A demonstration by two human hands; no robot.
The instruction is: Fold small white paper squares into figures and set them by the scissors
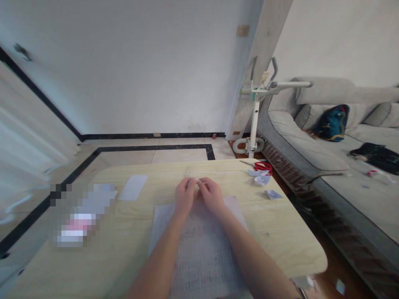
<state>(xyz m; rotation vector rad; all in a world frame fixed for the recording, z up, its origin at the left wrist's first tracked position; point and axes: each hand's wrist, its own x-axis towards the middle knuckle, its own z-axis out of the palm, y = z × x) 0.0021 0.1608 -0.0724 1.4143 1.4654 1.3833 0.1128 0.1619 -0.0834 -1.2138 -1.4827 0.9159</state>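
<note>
My left hand [186, 192] and my right hand [210, 191] meet above the far edge of a large printed sheet of paper [202, 257]. Their fingers are closed and the fingertips almost touch. Between them a little of a small white piece of paper [197, 181] shows; the fingers hide most of it, so its shape is unclear. My forearms lie across the printed sheet, which rests on the light wooden table [131, 241].
A blank white slip [134, 187] lies to the left, beside a blurred-out patch [84, 216]. Red-handled scissors [262, 167] and folded paper pieces [262, 180] lie at the far right. Beyond stand a white exercise frame [254, 120] and a grey sofa [305, 145].
</note>
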